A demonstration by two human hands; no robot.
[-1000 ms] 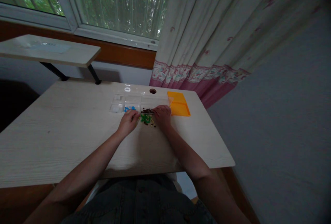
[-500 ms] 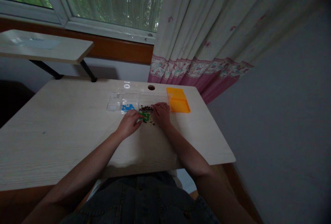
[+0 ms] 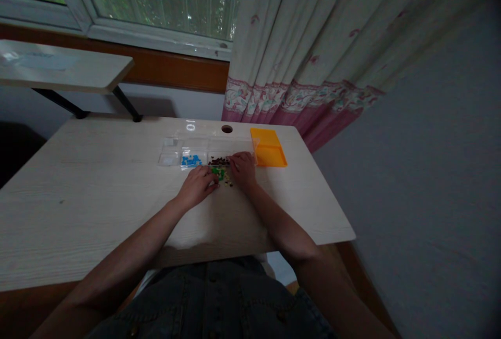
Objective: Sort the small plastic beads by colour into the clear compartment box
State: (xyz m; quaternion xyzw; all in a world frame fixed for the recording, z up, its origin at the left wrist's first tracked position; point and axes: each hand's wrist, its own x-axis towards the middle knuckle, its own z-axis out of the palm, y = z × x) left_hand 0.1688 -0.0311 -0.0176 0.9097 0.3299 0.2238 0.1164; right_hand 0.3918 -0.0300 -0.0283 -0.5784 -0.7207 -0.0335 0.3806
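A clear plastic compartment tray lies on the desk. Blue pieces fill part of one front section, and dark brown pieces lie in the section to its right. Just in front of the tray is a small loose pile of green pieces mixed with pale and dark ones. My left hand rests at the pile's left side, thumb and fingers bent but apart. Over the right end of the dark section, my right hand has its fingers drawn together; whatever is between them is too small to make out.
An orange two-part tray touches the clear tray's right end. Behind them is a round cable hole in the pale desk. A raised shelf on black legs stands at the back left. A curtain hangs behind the desk.
My left thumb and fingertips have come closer together at the pile. My right hand stays at the dark section. The whole view has shifted slightly.
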